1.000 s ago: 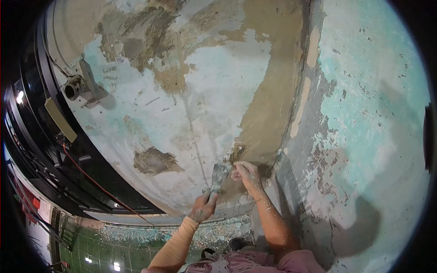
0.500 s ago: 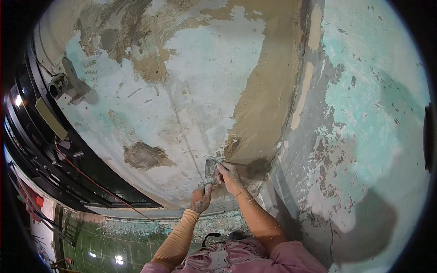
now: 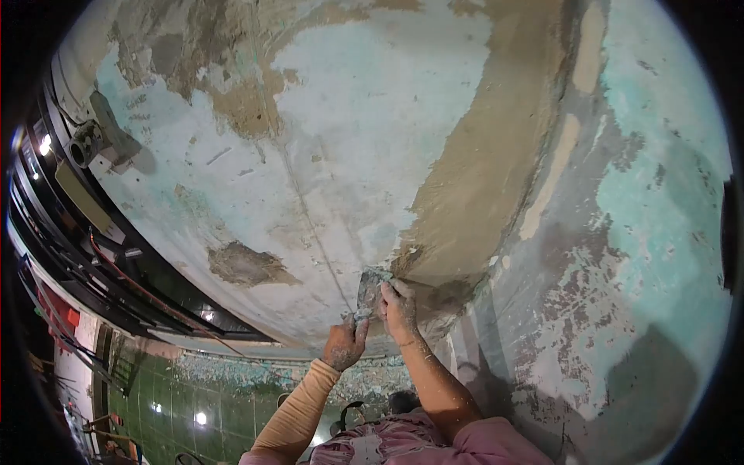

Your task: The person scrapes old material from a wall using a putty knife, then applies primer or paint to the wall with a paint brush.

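A flat metal scraper (image 3: pixel 370 287) lies against the lower part of the peeling wall (image 3: pixel 349 116), with bits of pale turquoise paint at its top edge. My left hand (image 3: pixel 345 343) is closed at its lower end, where the handle is hidden in the fist. Gripping the right side of the blade, my right hand (image 3: pixel 398 308) has its thumb pressed on the metal. Both hands are dusty. Just above the blade, the turquoise-white paint meets a bare brown plaster strip (image 3: pixel 473 155).
Paint chips (image 3: pixel 240 370) litter the green tiled floor (image 3: pixel 225 411) along the wall's foot. A second peeling wall (image 3: pixel 659 217) meets this one at the right corner. On the left are a dark metal-barred window (image 3: pixel 178 287), a pipe stub (image 3: pixel 84 146) and an orange cord (image 3: pixel 124 277).
The camera view has shifted a little, so the corner sits farther right. Both hands and the scraper appear slightly farther right in the picture, and the grip is the same.
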Demonstrator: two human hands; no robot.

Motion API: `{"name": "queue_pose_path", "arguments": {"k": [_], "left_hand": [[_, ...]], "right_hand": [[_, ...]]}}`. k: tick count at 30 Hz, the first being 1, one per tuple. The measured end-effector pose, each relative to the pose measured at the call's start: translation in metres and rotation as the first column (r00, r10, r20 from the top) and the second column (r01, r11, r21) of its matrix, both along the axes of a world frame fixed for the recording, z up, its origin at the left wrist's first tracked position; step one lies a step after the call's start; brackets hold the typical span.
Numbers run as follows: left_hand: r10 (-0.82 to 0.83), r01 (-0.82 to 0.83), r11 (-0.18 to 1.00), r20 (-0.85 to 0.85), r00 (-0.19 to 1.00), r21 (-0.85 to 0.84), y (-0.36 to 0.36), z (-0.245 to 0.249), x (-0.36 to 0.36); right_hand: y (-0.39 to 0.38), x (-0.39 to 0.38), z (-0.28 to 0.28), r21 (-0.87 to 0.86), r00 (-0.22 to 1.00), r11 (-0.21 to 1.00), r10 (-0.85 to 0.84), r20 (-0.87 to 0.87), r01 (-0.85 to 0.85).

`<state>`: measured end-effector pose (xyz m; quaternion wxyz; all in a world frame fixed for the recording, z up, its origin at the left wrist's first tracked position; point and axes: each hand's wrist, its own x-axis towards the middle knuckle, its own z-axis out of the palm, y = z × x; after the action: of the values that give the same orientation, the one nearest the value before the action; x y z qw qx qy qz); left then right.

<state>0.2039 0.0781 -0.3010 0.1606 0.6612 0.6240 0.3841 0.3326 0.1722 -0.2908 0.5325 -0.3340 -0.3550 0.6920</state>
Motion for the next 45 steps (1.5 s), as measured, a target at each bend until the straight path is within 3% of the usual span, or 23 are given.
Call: {"name": "queue_pose_path", "arguments": {"k": [4, 8, 11, 13, 16, 18, 19, 20, 21, 23, 25, 27, 29, 30, 31, 34, 37, 40, 45], "left_hand": [[0.021, -0.025, 0.999, -0.079, 0.997, -0.046, 0.002, 0.001, -0.003], [-0.018, 0.014, 0.996, -0.048, 0.999, -0.091, 0.012, 0.013, -0.019], [-0.086, 0.084, 0.996, -0.067, 0.994, -0.039, 0.032, 0.045, -0.004], [-0.080, 0.076, 0.996, -0.081, 0.993, -0.052, 0.030, 0.044, 0.007], [-0.002, 0.002, 1.000, 0.071, 0.997, 0.002, 0.006, 0.036, 0.020], [0.041, -0.037, 0.992, 0.026, 0.999, -0.121, -0.002, 0.022, 0.017], [0.043, -0.045, 0.990, -0.014, 0.999, -0.134, -0.001, 0.025, 0.017], [0.053, -0.059, 0.988, -0.050, 0.997, -0.139, 0.006, 0.028, 0.016], [0.013, -0.013, 0.999, -0.002, 1.000, 0.045, 0.018, 0.036, 0.024], [0.027, -0.027, 1.000, 0.006, 1.000, -0.016, -0.005, 0.027, 0.029], [0.045, -0.050, 0.984, 0.033, 0.998, 0.168, 0.013, 0.025, 0.036], [0.038, -0.051, 0.992, 0.119, 0.992, 0.113, 0.010, 0.033, 0.043], [0.049, -0.045, 0.999, 0.134, 0.990, -0.031, 0.015, 0.069, 0.049], [0.049, -0.042, 0.997, 0.128, 0.991, -0.060, 0.003, 0.057, 0.049], [0.041, -0.035, 0.998, 0.115, 0.993, -0.059, 0.003, 0.049, 0.043], [0.054, -0.051, 0.998, 0.166, 0.985, -0.022, 0.011, 0.043, 0.052], [0.059, -0.063, 0.998, 0.188, 0.980, 0.016, 0.013, 0.027, 0.059], [0.061, -0.056, 0.997, 0.102, 0.993, -0.043, 0.018, 0.036, 0.044], [0.043, -0.047, 0.999, 0.152, 0.988, 0.023, 0.028, 0.051, 0.047]], "right_hand": [[0.001, -0.004, -0.006, 0.067, 0.999, 0.997, -0.031, 0.032, 0.029], [0.003, -0.014, -0.009, 0.041, 0.996, 0.998, -0.034, -0.079, 0.038], [0.012, -0.002, 0.016, -0.013, 0.964, 0.969, -0.249, -0.096, 0.249], [0.006, 0.009, 0.014, -0.027, 0.974, 0.974, -0.226, -0.031, 0.225], [-0.002, 0.011, 0.016, 0.083, 0.979, 0.986, -0.156, 0.132, 0.146], [-0.004, -0.004, -0.015, 0.078, 0.983, 0.993, -0.094, 0.155, 0.083], [-0.011, 0.001, 0.010, 0.031, 0.975, 0.994, -0.112, 0.194, 0.108], [0.011, 0.005, 0.022, 0.124, 0.976, 0.984, -0.148, 0.162, 0.129], [0.030, 0.014, 0.030, 0.194, 0.975, 0.971, -0.170, 0.140, 0.141], [0.009, 0.025, 0.020, 0.182, 0.971, 0.975, -0.159, 0.180, 0.126], [0.010, 0.025, 0.026, 0.184, 0.959, 0.978, -0.142, 0.246, 0.097], [0.006, 0.027, 0.023, 0.179, 0.944, 0.981, -0.132, 0.302, 0.080], [0.023, 0.036, 0.075, 0.276, 0.957, 0.955, -0.177, 0.230, 0.110], [0.013, 0.040, 0.088, 0.299, 0.961, 0.947, -0.183, 0.206, 0.117], [0.008, 0.040, 0.091, 0.196, 0.979, 0.977, -0.117, 0.169, 0.083], [0.014, 0.036, 0.042, 0.277, 0.944, 0.958, -0.156, 0.292, 0.073], [0.025, 0.032, 0.029, 0.346, 0.951, 0.932, -0.195, 0.240, 0.104], [0.018, 0.032, 0.030, 0.350, 0.959, 0.931, -0.190, 0.210, 0.108], [0.026, 0.040, 0.054, 0.342, 0.956, 0.935, -0.180, 0.231, 0.093]]}}
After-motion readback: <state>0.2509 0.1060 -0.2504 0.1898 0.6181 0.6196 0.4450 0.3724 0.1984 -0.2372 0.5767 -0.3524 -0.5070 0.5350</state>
